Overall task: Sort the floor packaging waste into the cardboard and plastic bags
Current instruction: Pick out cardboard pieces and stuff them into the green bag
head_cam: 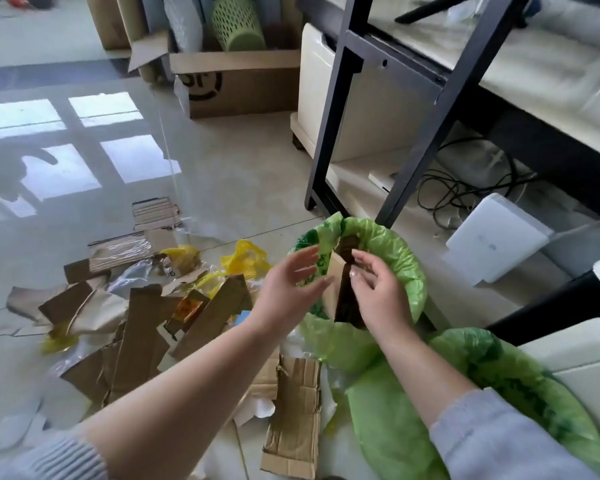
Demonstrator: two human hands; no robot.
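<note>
A folded cardboard piece (336, 282) stands upright in the mouth of a green plastic bag (399, 258). My left hand (288, 289) touches its left face with fingers spread. My right hand (374, 289) pinches its right edge. A second green plastic bag (492, 362) lies nearer, at lower right. Flattened cardboard strips (142, 334) lie scattered on the tiled floor to the left, mixed with clear plastic film (132, 275) and yellow plastic scraps (246, 258). One torn cardboard sheet (295, 420) lies by my left forearm.
A black table frame (340, 109) stands just behind the bag, with cables (465, 192) and a white box (496, 237) under it. An open cardboard box (243, 81) holding a green basket (236, 22) sits further back. Glossy floor spreads to the left.
</note>
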